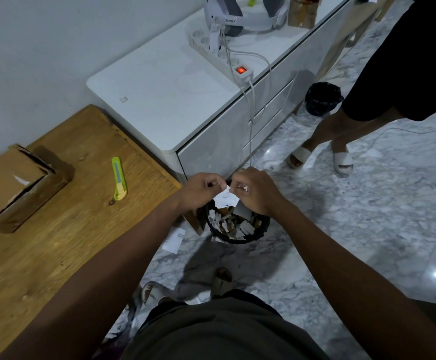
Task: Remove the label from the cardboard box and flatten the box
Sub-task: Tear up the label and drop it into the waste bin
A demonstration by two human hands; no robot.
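Observation:
A white paper label hangs between my two hands, just above a black waste bin. My left hand pinches its left top edge and my right hand pinches its right top edge, fingers closed on the paper. The cardboard box stands on the wooden table at the far left, its top flaps partly lifted and a bit of white left on its side. A green utility knife lies on the table to the right of the box.
The bin holds several torn paper scraps. A paper piece lies on the marble floor beside it. A white cabinet carries a power strip and cables. Another person's legs stand at the right, near a second black bin.

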